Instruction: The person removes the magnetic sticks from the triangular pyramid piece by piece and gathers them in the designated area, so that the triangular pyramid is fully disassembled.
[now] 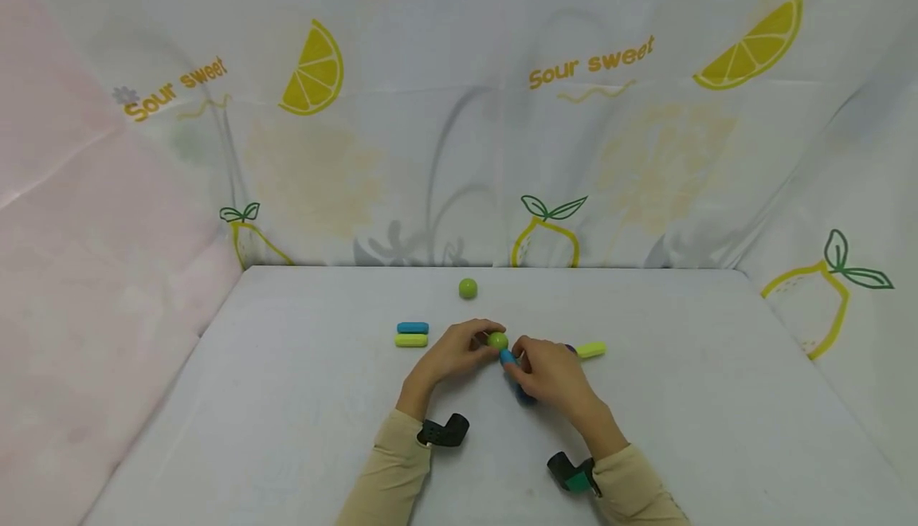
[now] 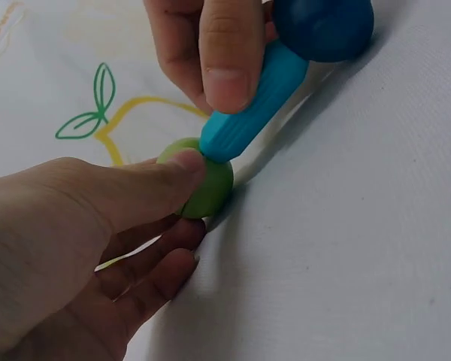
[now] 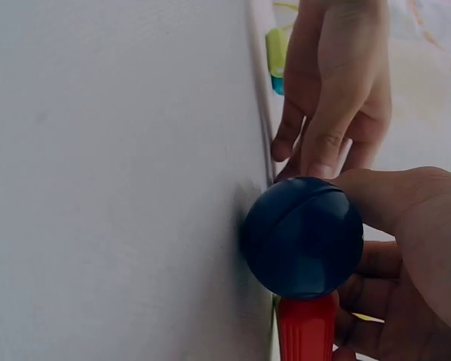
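Near the middle of the table, my left hand (image 1: 462, 348) pinches a green ball (image 2: 210, 188) between thumb and fingers. My right hand (image 1: 555, 370) grips a light-blue rod (image 2: 259, 101), whose tip touches the green ball; whether it is joined there cannot be told. The rod's other end meets a dark-blue ball (image 3: 304, 237) close to the tabletop. From that ball a red rod (image 3: 307, 331) extends in the right wrist view. Beyond the right hand, a yellow-green rod (image 1: 591, 349) meets a dark ball (image 1: 571, 348), mostly hidden by the hand.
A loose green ball (image 1: 468, 288) lies near the back of the white table (image 1: 287, 414). Left of the hands, a blue rod (image 1: 412, 327) and a yellow-green rod (image 1: 411, 341) lie side by side. A lemon-printed cloth (image 1: 430, 151) hangs behind the table.
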The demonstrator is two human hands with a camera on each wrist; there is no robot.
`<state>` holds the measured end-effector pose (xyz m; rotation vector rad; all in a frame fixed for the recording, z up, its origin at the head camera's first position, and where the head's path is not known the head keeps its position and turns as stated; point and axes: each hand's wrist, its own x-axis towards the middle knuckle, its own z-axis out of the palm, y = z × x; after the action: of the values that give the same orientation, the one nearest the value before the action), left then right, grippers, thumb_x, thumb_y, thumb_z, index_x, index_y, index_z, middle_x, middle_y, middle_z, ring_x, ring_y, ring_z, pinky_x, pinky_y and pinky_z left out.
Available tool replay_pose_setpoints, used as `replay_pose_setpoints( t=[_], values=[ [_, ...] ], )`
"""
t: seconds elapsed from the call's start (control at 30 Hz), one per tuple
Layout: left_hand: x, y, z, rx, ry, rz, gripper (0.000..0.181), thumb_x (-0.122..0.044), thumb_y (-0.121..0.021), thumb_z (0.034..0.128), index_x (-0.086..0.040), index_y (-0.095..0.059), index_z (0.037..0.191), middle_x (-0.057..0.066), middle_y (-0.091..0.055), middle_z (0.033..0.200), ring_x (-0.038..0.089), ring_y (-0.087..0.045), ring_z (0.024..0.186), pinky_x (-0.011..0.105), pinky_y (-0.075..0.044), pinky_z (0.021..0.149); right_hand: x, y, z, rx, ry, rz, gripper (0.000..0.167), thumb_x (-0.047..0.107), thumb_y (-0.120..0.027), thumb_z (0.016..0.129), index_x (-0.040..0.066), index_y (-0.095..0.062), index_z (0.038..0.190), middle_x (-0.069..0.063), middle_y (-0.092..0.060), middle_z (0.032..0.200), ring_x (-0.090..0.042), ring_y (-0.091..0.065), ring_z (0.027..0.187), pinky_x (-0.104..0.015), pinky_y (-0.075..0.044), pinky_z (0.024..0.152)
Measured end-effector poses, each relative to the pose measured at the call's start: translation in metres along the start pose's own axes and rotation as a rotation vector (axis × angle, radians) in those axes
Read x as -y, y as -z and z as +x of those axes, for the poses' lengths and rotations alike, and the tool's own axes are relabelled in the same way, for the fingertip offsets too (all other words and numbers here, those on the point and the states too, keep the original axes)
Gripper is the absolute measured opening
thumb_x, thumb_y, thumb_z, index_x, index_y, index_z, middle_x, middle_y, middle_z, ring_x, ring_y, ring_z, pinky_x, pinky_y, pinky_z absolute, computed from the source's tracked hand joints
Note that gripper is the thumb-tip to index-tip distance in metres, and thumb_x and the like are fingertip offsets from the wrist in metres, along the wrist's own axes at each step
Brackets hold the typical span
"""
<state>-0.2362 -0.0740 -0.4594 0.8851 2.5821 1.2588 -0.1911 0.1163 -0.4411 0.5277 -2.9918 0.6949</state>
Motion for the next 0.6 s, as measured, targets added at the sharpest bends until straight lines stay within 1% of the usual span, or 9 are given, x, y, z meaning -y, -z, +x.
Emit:
replay_pose_setpoints(
  t=[0.13,0.33,0.5,0.6],
  values=[
    [-0.001,-0.001,0.000,-0.033,0.019,-0.005,0.032,-0.014,-0.062,0.0912,-0.007,-0.059,0.123,0.006,-0.064,0.117,0.020,-0.061,0.101,0.033,-0.049,0.085,0.003,-0.002,0.000,-0.018,0.002,0.009,0.015,0.026,-0.067,0.087,0.012,-0.062,0.084,0.009,-0.048,0.057,-0.005,-0.041,0.048,-0.022,-0.034,0.050],
    [0.002,-0.004,0.004,-0.151,0.062,0.029,0.033,-0.014,-0.063,0.0904,-0.007,-0.059,0.123,0.009,-0.065,0.114,0.019,-0.063,0.096,0.028,-0.050,0.080,0.006,-0.005,0.000,-0.002,0.028,-0.015,0.014,0.026,-0.068,0.085,0.012,-0.066,0.086,0.011,-0.055,0.064,-0.003,-0.046,0.055,-0.021,-0.038,0.053],
    [0.002,-0.007,0.010,-0.209,0.038,0.081,0.034,-0.012,-0.067,0.0873,-0.005,-0.061,0.120,0.009,-0.065,0.108,0.018,-0.063,0.090,0.026,-0.051,0.076,0.005,-0.004,-0.001,0.005,0.041,0.013,0.014,0.028,-0.068,0.086,0.014,-0.066,0.088,0.011,-0.056,0.067,-0.002,-0.047,0.057,-0.020,-0.039,0.054],
    [0.003,-0.007,0.015,-0.242,0.022,0.135,0.033,-0.010,-0.069,0.0855,-0.006,-0.062,0.118,0.008,-0.064,0.105,0.018,-0.061,0.088,0.026,-0.051,0.075,0.003,-0.002,-0.001,0.025,0.069,0.052,0.014,0.029,-0.066,0.087,0.015,-0.066,0.089,0.012,-0.056,0.069,-0.001,-0.047,0.060,-0.019,-0.039,0.056]
  ],
)
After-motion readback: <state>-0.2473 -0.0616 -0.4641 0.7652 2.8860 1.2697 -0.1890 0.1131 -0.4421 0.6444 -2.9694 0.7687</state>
